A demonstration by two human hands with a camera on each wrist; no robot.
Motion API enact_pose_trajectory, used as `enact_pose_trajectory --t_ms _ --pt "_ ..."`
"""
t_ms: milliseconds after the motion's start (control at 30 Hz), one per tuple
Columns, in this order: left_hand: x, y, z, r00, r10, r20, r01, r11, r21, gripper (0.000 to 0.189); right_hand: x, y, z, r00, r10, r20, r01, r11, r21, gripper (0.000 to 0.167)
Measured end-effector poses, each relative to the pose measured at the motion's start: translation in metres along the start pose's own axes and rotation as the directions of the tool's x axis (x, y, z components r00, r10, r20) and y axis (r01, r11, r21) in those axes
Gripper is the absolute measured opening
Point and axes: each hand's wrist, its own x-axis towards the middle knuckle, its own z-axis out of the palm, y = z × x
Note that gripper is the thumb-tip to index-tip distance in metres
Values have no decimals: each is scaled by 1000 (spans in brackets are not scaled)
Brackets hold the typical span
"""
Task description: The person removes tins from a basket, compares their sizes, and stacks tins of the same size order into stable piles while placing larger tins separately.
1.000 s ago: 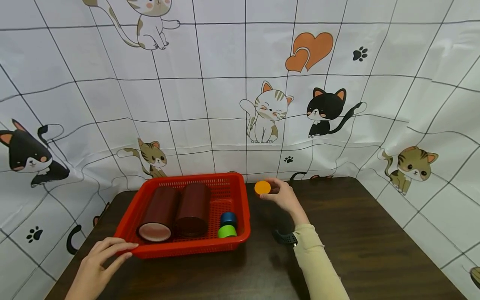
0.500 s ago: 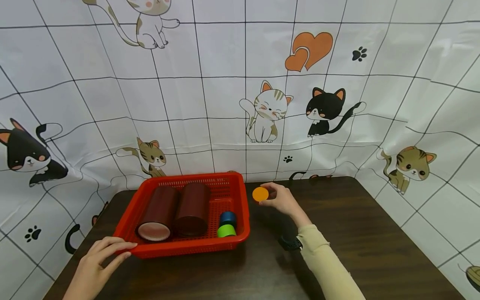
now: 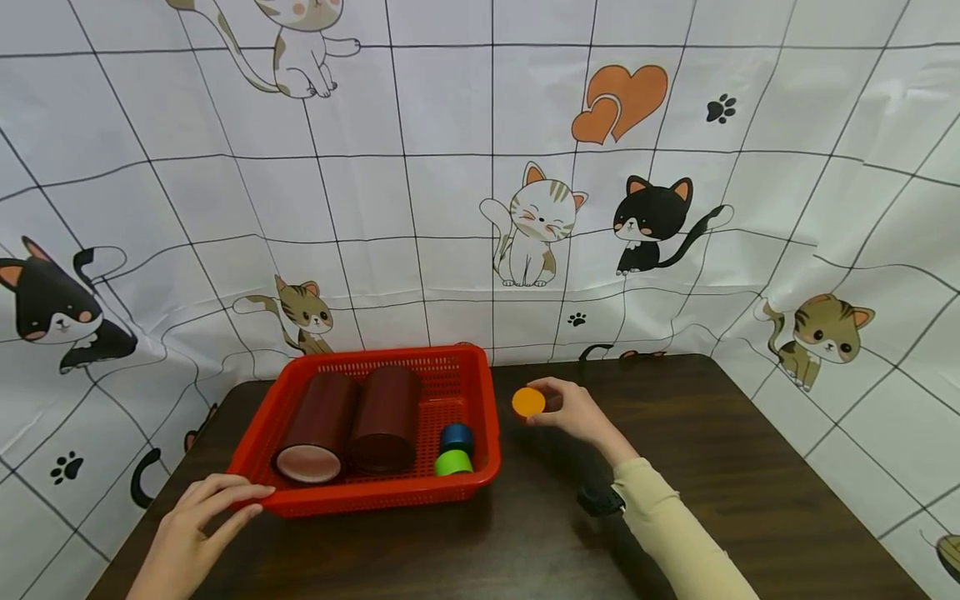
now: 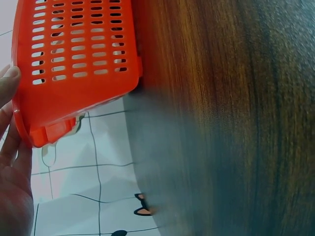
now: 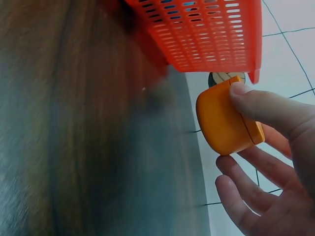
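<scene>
"One orange container [image 3: 528, 402] is held; where is it?"

"Just outside the red basket [image 3: 375, 500], to the right of its right wall, pinched between the thumb and fingertips of the right hand [image 3: 573, 412]. By the right wrist view, it seems to be held clear of the table [image 3: 712, 442]."

"How is its axis set?"

"Near upright, as far as can be judged: the flat round end is turned up, the rounded end down. No marked long axis is shown by so squat a thing."

"And the left hand [image 3: 191, 529]?"

"It is placed well apart, with the basket between. The near left corner is gripped, thumb on one side, fingers on the other."

"What is crossed by the line leftward from the container?"

"The right wall, by which the blue piece [image 3: 456, 437] and green piece [image 3: 453, 463] are enclosed."
</scene>
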Motion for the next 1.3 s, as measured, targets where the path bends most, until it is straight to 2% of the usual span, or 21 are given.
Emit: enact_pose_trajectory --t_ms 367,700,1300 --pt "0 0 0 1000 4 -3 -4 1000 6 44 -7 12 -4 996 -54 68 56 998 -30 54" --pt "1 -1 1 1000 0 -5 0 1000 13 48 -11 10 -10 988 -91 125 97 995 -36 54" --pt "-1 -2 1 1000 12 -14 -12 1000 14 46 -16 12 -10 973 -101 210 121 989 -84 55"
